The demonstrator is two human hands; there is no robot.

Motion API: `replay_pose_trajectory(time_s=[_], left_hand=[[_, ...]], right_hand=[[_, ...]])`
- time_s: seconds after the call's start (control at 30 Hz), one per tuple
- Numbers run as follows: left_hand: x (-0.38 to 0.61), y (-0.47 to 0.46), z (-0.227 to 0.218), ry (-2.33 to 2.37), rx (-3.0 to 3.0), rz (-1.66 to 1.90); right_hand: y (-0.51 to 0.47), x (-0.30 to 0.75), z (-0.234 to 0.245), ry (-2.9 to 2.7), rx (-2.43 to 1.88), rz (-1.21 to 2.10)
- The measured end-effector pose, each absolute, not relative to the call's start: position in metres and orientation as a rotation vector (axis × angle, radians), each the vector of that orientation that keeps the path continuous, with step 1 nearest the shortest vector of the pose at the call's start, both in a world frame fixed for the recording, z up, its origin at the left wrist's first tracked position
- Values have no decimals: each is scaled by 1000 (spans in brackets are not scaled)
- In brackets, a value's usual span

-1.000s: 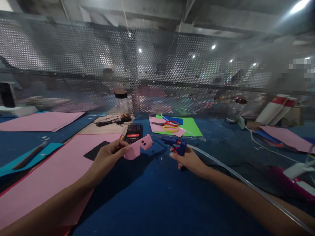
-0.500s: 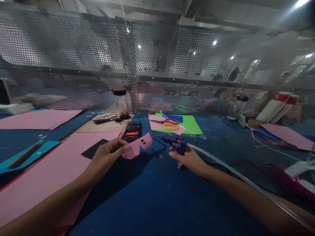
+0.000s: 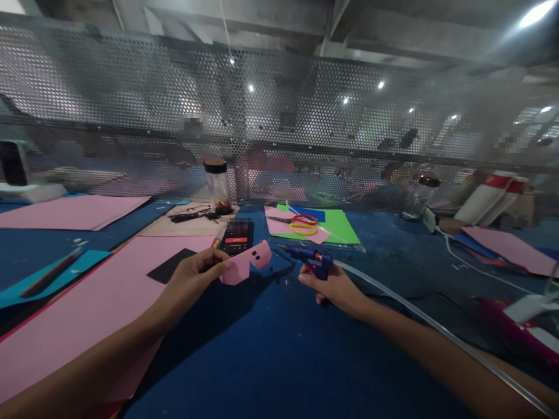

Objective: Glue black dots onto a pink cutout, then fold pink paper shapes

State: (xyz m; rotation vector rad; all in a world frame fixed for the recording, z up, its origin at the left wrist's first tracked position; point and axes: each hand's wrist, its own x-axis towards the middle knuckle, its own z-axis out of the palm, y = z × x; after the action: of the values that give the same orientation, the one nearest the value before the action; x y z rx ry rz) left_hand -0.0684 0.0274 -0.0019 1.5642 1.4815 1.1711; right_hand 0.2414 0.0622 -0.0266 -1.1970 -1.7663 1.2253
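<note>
Pinched between the thumb and fingers of my left hand is a folded pink paper piece with small black squares near its right end. My right hand is wrapped round the handle of a blue glue gun, a red light glowing on its side. A long clear glue stick runs from the gun's back over my right forearm. The nozzle points left at the paper's right end, with a small gap between them. Both are held above the blue table.
Behind my hands lie scissors with red and yellow handles on coloured paper. A phone and a jar stand left of them. Large pink sheets and a black piece lie left. A perforated metal screen closes the back.
The whole view has shifted slightly, with things sitting a little lower in the picture. Both hands keep their holds, and the gap between nozzle and paper looks slightly smaller.
</note>
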Motion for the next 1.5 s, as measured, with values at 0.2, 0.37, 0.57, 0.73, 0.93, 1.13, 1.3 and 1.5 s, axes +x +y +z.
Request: replay_pose_trajectory(time_s=[0.2,0.37,0.57,0.73,0.93,1.13,1.3,1.5], left_hand=[[-65,26,1,1499,1572,1154],[-68,30,-5,1457,1547,1141],[-72,31,-10,1437,1512,1132],[-71,30,-8,1423,1504,1117],[-73,31,-7,1452,1487,1144],[-80,32,-8,1484,1461,1083],[-81,31,-2,1542,1428,1085],[-79,31,1,1588,1429,1060]], right_hand=[[65,243,-31,-1755,-1161,1253],[64,243,-31,-1729,-1165,1269],[50,241,-21,-1810,-1231,1267],[41,238,-21,-1798,-1165,1339],[39,238,-19,-1776,-1162,1368],[38,241,-17,-1879,-1163,1358],[37,241,-16,-1890,-1232,1360],[37,237,-22,-1668,-1431,1384]])
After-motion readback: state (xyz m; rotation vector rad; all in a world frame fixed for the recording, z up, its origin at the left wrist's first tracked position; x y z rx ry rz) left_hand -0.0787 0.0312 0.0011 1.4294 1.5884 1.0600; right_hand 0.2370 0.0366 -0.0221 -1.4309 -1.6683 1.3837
